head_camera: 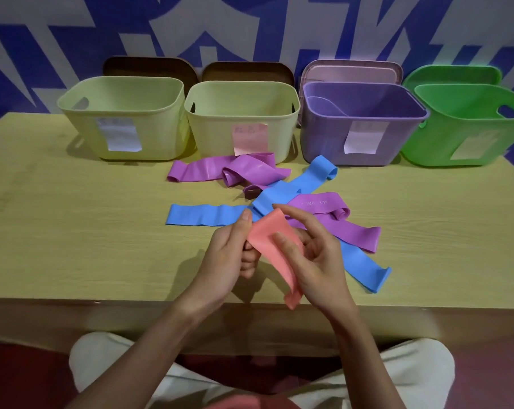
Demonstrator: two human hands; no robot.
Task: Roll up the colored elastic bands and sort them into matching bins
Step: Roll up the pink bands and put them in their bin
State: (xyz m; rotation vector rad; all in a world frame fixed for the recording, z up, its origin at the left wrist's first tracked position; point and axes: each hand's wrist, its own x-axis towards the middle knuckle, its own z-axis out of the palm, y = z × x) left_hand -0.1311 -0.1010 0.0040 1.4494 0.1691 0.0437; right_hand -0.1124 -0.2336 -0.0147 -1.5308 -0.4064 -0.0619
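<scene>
Head view: a pink band (272, 249) is held above the table's (73, 231) near edge, pinched by the left hand (230, 255) at its upper end and gripped by the right hand (311, 255) round its middle. Blue and purple bands (323, 214) are spread behind, before four bins (241, 125).

Arms: both bare from the wrist up; no sleeves are seen.
Left hand (230, 255): bare; no ring, watch or glove is worn.
Right hand (314, 258): bare; nails are cut short.
Trousers (102, 361): pale cream cloth, seen over both knees at the lower edge.
Top (249, 402): a coral-red strip of cloth is seen at the bottom centre, between the forearms.
</scene>
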